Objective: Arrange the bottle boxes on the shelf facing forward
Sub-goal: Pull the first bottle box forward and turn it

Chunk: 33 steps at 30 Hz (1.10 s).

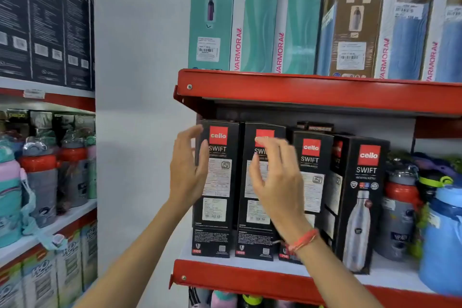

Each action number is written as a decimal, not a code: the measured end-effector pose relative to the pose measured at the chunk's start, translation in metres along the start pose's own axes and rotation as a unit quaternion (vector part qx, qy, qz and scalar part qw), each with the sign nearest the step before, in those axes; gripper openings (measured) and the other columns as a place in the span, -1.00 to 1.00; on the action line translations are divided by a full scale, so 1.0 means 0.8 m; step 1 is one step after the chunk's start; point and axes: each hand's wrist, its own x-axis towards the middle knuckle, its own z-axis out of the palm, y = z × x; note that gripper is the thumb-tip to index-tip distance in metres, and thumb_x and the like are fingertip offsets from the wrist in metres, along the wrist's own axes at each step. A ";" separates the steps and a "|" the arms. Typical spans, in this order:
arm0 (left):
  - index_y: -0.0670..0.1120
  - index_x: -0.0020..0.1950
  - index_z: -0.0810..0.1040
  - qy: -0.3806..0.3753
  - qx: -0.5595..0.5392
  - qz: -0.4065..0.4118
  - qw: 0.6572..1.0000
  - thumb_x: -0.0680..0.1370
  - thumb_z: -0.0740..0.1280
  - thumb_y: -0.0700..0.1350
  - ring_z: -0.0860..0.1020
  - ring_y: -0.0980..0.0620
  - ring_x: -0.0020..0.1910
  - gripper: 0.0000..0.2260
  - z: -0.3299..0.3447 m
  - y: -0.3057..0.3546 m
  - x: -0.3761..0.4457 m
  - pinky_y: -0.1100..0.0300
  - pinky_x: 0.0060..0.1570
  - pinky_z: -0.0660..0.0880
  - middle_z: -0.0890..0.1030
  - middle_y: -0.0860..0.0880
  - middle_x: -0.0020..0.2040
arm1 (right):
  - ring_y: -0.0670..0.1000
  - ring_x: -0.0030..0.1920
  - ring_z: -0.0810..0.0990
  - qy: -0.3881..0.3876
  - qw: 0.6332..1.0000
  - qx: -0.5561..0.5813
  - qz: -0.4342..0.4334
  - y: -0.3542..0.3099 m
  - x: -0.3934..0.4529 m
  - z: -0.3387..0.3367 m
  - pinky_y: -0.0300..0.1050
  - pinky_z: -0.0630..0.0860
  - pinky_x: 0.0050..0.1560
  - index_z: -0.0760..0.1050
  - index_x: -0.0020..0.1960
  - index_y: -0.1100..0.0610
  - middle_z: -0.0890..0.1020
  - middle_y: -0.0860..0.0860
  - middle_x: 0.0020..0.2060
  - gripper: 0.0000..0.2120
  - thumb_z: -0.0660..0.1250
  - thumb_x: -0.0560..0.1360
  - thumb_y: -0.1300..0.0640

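Observation:
Several black Cello Swift bottle boxes stand upright on a red-edged shelf point(250, 280). The leftmost box point(217, 187), the second box point(252, 207) and the third box point(312, 182) show their label sides. The fourth box point(360, 207) shows the bottle picture and stands angled. My left hand point(186, 172) is open at the left edge of the leftmost box, fingers spread. My right hand point(277, 177) is open in front of the second box, holding nothing, and hides part of it.
Tall Varmora bottle boxes point(262, 20) fill the shelf above. Loose bottles, one with a red cap point(400, 207) and a blue one point(442, 240), stand right of the black boxes. A second rack at left holds dark boxes point(45, 20) and kids' bottles point(40, 177).

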 end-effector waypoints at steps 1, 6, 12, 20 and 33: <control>-0.04 0.30 0.38 -0.003 -0.033 -0.048 0.998 0.60 0.16 0.03 0.48 0.11 0.20 -0.69 0.000 -0.009 -0.004 0.21 0.10 0.47 0.50 0.00 0.23 | -0.01 0.08 0.53 -0.026 0.999 0.021 0.025 -0.004 -0.010 0.011 -0.17 0.56 0.06 0.48 0.24 0.18 0.56 0.06 0.09 -0.72 0.24 0.55 0.18; 0.01 0.34 0.29 -0.111 -0.133 -0.256 0.951 0.50 0.18 0.24 0.46 0.12 0.19 -0.51 0.002 -0.059 -0.028 0.39 -0.04 0.40 0.45 -0.04 0.28 | -0.03 0.27 0.47 -0.182 0.970 0.021 0.159 -0.016 -0.066 0.067 -0.10 0.47 0.27 0.26 0.46 0.10 0.44 0.00 0.30 -0.52 0.20 0.59 0.00; -0.02 0.43 0.32 -0.277 -0.249 -0.356 0.857 0.43 0.29 0.24 0.60 0.13 0.15 -0.36 -0.002 -0.106 -0.041 0.28 0.05 0.55 0.58 0.04 0.25 | 0.01 0.49 0.19 -0.220 0.946 -0.009 0.240 -0.041 -0.090 0.110 -0.15 0.21 0.42 -0.08 0.57 0.08 0.17 0.04 0.51 -0.15 0.25 0.48 -0.25; 0.12 0.28 0.51 -0.282 -0.330 -0.319 0.842 0.48 0.36 0.13 0.62 0.07 0.14 -0.62 -0.025 -0.091 -0.049 0.32 0.00 0.57 0.65 0.09 0.18 | 0.07 0.36 0.33 -0.135 0.962 -0.036 0.235 -0.079 -0.100 0.110 -0.05 0.42 0.28 0.03 0.55 0.18 0.29 0.08 0.44 0.06 0.51 0.28 -0.18; 0.19 0.32 0.45 -0.222 -0.229 -0.287 0.903 0.10 0.56 0.27 0.55 0.12 0.20 -0.20 -0.093 -0.033 -0.035 0.11 0.15 0.53 0.55 0.10 0.21 | -0.03 0.42 0.19 -0.140 0.961 0.038 0.237 -0.110 -0.074 0.047 -0.19 0.33 0.26 -0.18 0.55 0.09 0.08 -0.12 0.42 0.26 0.44 0.13 -0.36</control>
